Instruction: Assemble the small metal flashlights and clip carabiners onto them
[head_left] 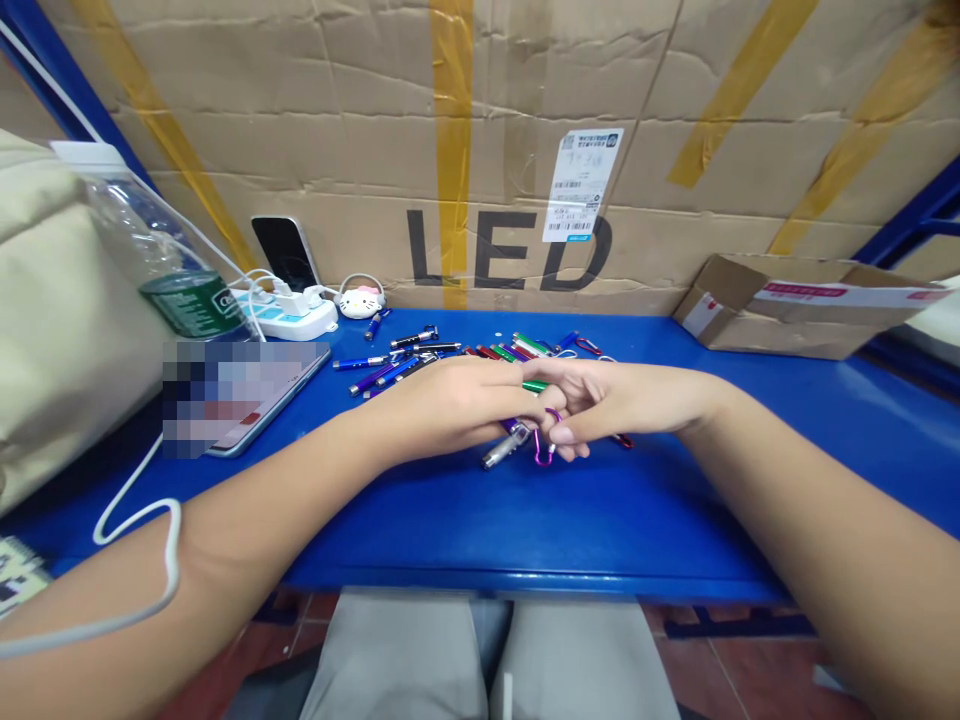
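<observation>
My left hand (457, 405) and my right hand (600, 400) meet over the middle of a blue table (525, 520). Both are closed on one small purple pen-shaped flashlight (504, 447), whose silver tip pokes out below my left fingers. A pink carabiner clip (543, 452) hangs from it under my right fingers. Behind the hands lies a scatter of several more little flashlights (420, 360) in blue, red, green and black.
A phone (247, 400) lies at the left beside a water bottle (161, 260) and a white power strip (289, 310) with cables. A cardboard wall marked LED (510, 250) backs the table. A small open carton (795, 305) sits at the right.
</observation>
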